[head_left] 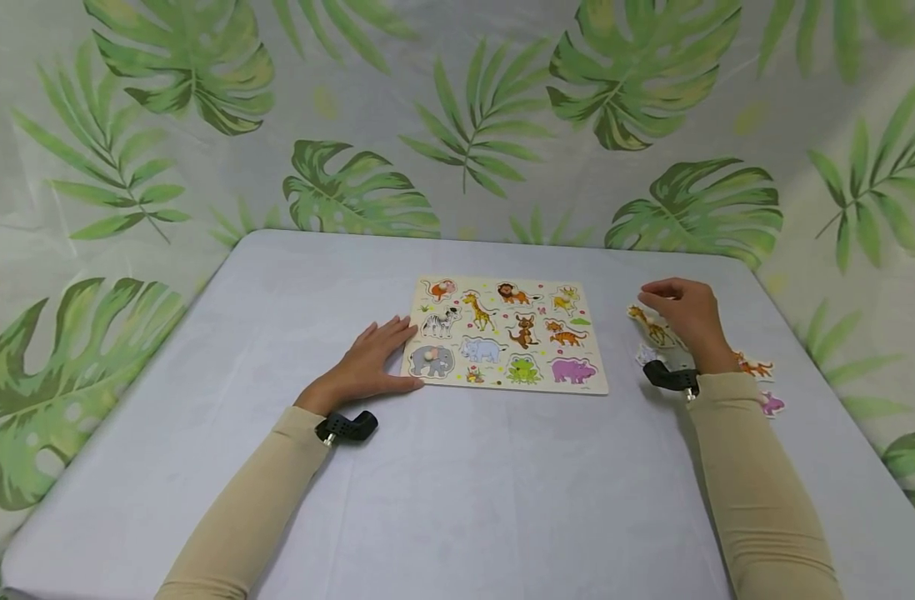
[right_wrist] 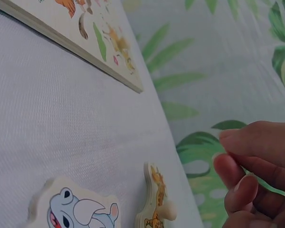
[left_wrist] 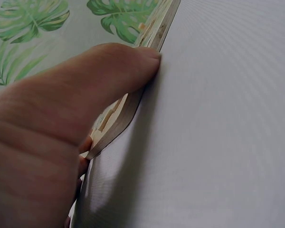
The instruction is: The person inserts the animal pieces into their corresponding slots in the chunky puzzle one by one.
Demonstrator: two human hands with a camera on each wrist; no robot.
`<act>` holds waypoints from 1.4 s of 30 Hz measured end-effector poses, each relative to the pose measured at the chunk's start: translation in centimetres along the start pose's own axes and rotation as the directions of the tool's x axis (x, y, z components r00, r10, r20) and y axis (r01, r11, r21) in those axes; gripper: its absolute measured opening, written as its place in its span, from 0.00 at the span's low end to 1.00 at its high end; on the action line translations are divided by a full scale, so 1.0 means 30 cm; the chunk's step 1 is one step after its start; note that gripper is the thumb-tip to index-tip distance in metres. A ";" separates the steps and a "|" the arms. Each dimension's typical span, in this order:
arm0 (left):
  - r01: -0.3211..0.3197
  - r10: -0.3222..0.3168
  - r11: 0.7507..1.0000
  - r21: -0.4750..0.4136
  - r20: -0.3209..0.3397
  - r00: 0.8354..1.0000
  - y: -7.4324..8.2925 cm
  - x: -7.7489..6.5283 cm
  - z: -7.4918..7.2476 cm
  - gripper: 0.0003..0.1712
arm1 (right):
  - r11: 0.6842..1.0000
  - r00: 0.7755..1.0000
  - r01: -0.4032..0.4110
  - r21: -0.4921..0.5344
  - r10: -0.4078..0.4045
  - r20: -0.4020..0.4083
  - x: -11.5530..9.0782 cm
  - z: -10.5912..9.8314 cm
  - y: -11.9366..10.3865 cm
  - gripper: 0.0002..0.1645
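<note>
A wooden animal puzzle board (head_left: 594,342) lies on the table, with pictures of a zebra, a lion, a frog and several other animals. At its left side my left hand (head_left: 363,362) touches it with fairly straight fingers; in the left wrist view the thumb (left_wrist: 133,64) presses against the board's side edge (left_wrist: 126,111). My right hand (head_left: 686,317) hovers over the loose pieces, fingers loosely bent and nothing visible between them. Below it are a giraffe piece (head_left: 655,328) with a peg (right_wrist: 168,210) and a blue-grey animal piece (right_wrist: 69,211).
Beside the right forearm lie an orange striped piece (head_left: 759,367) and a purple piece (head_left: 772,403), both partly covered by the arm. A white cloth (head_left: 457,483) covers the table. Behind it hangs a leaf-patterned curtain (head_left: 502,212).
</note>
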State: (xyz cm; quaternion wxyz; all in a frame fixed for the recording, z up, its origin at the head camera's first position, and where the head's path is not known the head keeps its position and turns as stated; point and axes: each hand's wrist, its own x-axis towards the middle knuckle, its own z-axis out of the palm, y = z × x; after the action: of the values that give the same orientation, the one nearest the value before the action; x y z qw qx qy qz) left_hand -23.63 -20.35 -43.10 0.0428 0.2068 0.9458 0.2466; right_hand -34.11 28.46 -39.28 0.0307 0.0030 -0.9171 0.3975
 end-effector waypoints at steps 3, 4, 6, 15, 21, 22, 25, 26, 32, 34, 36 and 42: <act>0.003 -0.003 1.000 0.001 0.004 1.000 -0.003 0.001 0.002 0.55 | 1.000 1.000 0.004 -0.006 -0.004 0.005 -0.005 -0.002 0.002 0.28; 0.005 -0.005 1.000 0.001 0.005 1.000 -0.004 0.001 0.003 0.55 | 1.000 1.000 0.002 -0.010 -0.002 0.007 -0.007 -0.003 0.002 0.28; 0.010 -0.010 1.000 0.002 0.008 1.000 -0.005 0.001 0.005 0.55 | 1.000 1.000 -0.001 -0.022 0.002 0.010 -0.008 -0.004 0.003 0.27; 0.014 -0.014 1.000 0.003 0.007 1.000 -0.004 0.000 0.007 0.55 | 0.999 0.999 -0.014 -0.038 0.015 0.028 0.002 -0.015 0.034 0.28; 0.007 -0.007 1.000 0.000 0.003 1.000 -0.002 0.000 0.005 0.55 | 0.999 0.997 -0.046 -0.022 0.048 0.052 0.004 -0.016 0.053 0.27; 0.006 -0.006 1.000 -0.002 0.003 1.000 -0.001 0.000 0.005 0.55 | 0.998 0.997 -0.052 -0.020 0.053 0.058 0.005 -0.016 0.056 0.27; 0.005 -0.005 1.000 -0.006 0.002 1.000 -0.001 -0.002 0.004 0.55 | 0.998 0.995 -0.062 -0.016 0.063 0.073 0.006 -0.018 0.065 0.27; 0.003 -0.003 1.000 -0.006 0.001 1.000 -0.001 -0.002 0.004 0.55 | 0.998 0.995 -0.062 -0.014 0.063 0.077 0.007 -0.019 0.069 0.27; 0.005 -0.005 1.000 -0.011 0.005 1.000 0.002 -0.002 0.001 0.55 | 0.999 0.994 -0.041 -0.022 0.043 0.097 0.011 -0.026 0.091 0.27; 0.005 -0.005 1.000 -0.012 0.006 1.000 0.002 -0.002 0.001 0.55 | 0.999 0.994 -0.042 -0.028 0.044 0.100 0.012 -0.026 0.097 0.27; 0.005 -0.005 1.000 -0.014 0.004 1.000 0.000 -0.001 0.001 0.55 | 0.998 0.993 -0.049 -0.040 0.053 0.102 0.013 -0.026 0.101 0.27; 0.002 -0.002 1.000 -0.007 0.002 1.000 -0.003 0.000 0.001 0.55 | 0.994 0.988 -0.094 -0.048 0.099 0.121 0.012 -0.023 0.098 0.28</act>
State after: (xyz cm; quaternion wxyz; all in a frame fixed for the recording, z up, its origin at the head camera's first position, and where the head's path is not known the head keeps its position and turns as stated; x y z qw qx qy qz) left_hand -23.64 -20.41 -43.15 0.0445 0.2058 0.9452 0.2495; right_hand -34.52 30.99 -40.93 -0.0452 -0.0177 -0.9244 0.3783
